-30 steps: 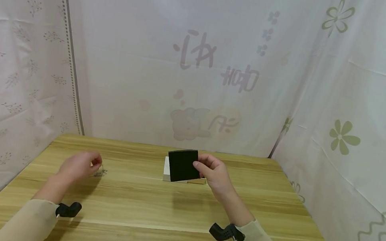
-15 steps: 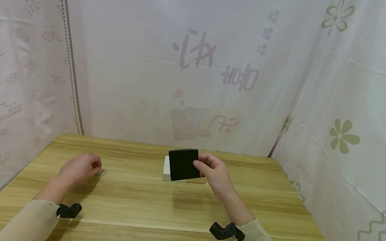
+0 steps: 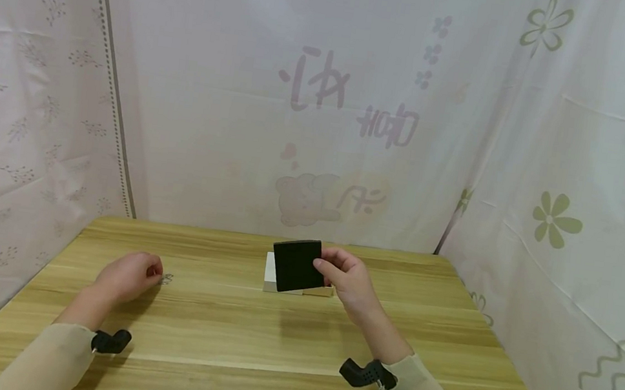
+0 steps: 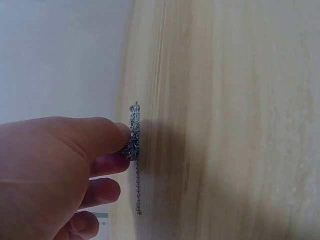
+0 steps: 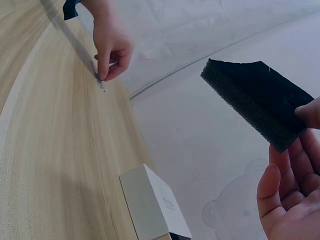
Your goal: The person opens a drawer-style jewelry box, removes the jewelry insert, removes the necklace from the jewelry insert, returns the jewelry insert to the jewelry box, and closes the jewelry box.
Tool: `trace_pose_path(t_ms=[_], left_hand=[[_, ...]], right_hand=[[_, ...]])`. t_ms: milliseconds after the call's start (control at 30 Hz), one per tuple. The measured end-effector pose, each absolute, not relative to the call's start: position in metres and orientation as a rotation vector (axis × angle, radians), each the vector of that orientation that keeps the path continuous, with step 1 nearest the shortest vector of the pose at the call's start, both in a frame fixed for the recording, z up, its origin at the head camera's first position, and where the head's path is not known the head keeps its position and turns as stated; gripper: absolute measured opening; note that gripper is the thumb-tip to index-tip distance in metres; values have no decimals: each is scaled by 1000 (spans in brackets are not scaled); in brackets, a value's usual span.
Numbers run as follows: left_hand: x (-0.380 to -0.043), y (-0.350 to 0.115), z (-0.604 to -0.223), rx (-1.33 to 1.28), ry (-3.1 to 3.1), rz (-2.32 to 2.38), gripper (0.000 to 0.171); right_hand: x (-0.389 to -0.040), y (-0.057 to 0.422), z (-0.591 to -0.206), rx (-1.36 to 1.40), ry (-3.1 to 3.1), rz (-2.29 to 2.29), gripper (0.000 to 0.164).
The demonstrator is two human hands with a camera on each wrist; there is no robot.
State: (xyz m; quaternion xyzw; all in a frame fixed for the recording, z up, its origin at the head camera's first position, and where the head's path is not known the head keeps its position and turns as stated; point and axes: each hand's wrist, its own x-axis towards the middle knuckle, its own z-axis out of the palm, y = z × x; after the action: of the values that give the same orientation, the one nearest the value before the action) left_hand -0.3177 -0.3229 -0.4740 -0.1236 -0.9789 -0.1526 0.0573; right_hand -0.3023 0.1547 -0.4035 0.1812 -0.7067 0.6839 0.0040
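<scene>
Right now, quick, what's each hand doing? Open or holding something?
Left hand: closed, pinching the chain.
Right hand: closed, holding the black foam by its edge.

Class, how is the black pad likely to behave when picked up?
The pad is probably light, since its edge looks porous, like foam. It likely holds its shape, jutting out from the right hand without folding.
</scene>
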Motion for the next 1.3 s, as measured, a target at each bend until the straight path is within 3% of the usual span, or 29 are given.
trace_pose_path(t_ms=[667,1300], left_hand=[[-321,-306,-460,-365,-2944,-525,15],[-331,-236,-455,-564,-2862,-656,40]], right_hand=[[-303,155,-403,552,-2202,2166,15],[-303,155,-403,542,-2197,2173,10]])
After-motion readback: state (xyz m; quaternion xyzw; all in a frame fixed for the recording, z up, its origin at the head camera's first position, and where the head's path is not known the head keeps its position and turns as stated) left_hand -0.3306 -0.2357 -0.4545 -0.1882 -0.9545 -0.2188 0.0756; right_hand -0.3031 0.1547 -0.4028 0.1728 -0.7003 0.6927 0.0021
